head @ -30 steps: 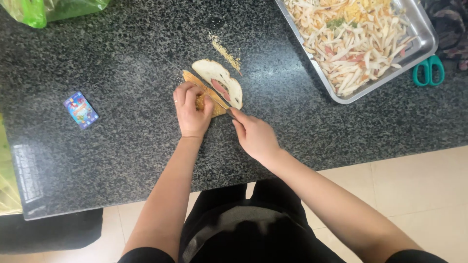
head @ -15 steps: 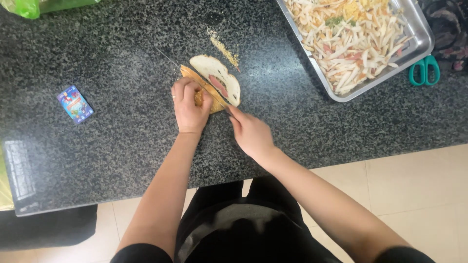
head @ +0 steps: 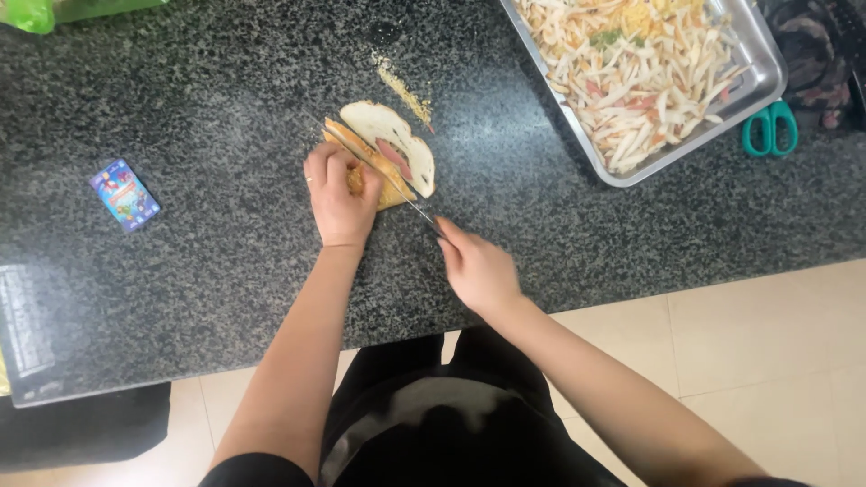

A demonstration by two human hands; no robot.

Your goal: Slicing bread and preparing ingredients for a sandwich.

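Tabletop (head: 225, 271) is looking like polished speckled granite, glossy. Tray (head: 767, 81) is showing brushed shiny metal. Scissors (head: 769, 129) handles are reading as smooth teal plastic. Knife (head: 397, 185) blade is gleaming metal.

Black-speckled counter (head: 207, 108), teal-handled scissors (head: 769, 128)

Both forearms are bare to above the elbow, where short black sleeves begin. The torso wears black with a paler grey patch, perhaps an apron. The left hand (head: 338, 191) bears a thin ring.
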